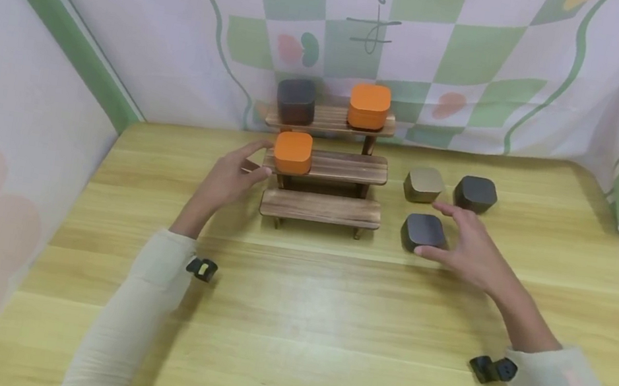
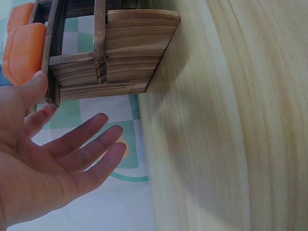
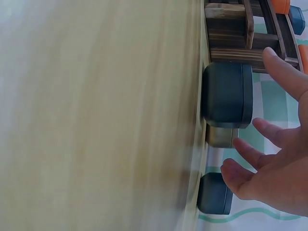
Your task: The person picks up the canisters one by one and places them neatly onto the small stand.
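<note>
Reaching around the right side of the nearer dark box [image 1: 422, 232], the right hand [image 1: 469, 250] had its thumb and fingers spread wide, holding nothing; a gold box [image 1: 423, 185] and a farther dark box [image 1: 475, 194] sat behind on the wooden table [image 1: 262, 346]. The left hand [image 1: 228, 177], also spread, was at the left end of the three-tier rack [image 1: 319, 208], beside the middle shelf's orange box [image 1: 293, 152], though contact could not be told.

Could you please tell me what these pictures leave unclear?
Head view: inside of the orange rounded-square box on the middle wooden tier, covered by its top.
Right wrist view: much of the gold-brown rounded-square box, behind a dark rounded-square box.
Head view: whether the green printed lettering continues, cut off by the top edge.
</note>
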Tool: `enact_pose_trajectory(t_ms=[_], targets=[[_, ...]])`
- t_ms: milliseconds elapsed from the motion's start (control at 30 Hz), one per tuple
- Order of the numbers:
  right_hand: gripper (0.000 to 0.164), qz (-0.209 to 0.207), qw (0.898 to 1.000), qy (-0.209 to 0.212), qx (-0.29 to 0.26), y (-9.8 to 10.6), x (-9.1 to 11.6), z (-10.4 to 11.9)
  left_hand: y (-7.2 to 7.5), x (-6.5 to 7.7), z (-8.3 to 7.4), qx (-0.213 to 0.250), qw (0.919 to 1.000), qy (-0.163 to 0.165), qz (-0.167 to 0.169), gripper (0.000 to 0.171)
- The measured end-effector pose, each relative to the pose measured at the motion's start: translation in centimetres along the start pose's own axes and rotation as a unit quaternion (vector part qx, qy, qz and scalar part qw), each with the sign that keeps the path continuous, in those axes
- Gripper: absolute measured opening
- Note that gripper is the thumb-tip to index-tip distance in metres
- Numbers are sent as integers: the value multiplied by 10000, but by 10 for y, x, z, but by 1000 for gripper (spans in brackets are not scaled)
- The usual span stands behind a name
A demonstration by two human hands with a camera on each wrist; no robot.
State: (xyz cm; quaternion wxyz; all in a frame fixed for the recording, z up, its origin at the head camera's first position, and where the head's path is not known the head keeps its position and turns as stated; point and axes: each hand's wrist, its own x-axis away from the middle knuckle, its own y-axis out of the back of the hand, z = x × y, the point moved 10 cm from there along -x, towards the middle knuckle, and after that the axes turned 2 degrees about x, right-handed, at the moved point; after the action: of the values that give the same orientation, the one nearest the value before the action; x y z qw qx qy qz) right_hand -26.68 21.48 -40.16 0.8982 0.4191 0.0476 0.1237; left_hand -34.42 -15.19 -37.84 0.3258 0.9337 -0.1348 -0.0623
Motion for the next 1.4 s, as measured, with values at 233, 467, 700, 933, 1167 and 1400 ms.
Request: enact_pose_trajectory(t_ms=[233, 467, 700, 933, 1167, 1400], targets=[[93, 113, 9999, -123, 9, 2, 2, -12, -1, 0, 1, 16, 10000, -14, 24, 54], [92, 229, 9995, -193, -43, 5, 5, -24, -1, 0, 0, 18, 10000, 6, 13, 54], [92, 301, 9994, -145, 6, 6, 3, -26, -1, 0, 2, 24, 10000, 73, 14, 55], [89, 315, 9994, 97, -34, 0, -5, -18, 0, -1, 3, 26, 10000, 87, -3, 54], [90, 350, 9993, 72, 76, -4, -12, -12, 1, -1, 3, 66, 10000, 46, -30, 54], [89, 370, 9992, -55, 173, -8, -16, -12, 0, -1, 2, 97, 10000, -22, -3, 54]])
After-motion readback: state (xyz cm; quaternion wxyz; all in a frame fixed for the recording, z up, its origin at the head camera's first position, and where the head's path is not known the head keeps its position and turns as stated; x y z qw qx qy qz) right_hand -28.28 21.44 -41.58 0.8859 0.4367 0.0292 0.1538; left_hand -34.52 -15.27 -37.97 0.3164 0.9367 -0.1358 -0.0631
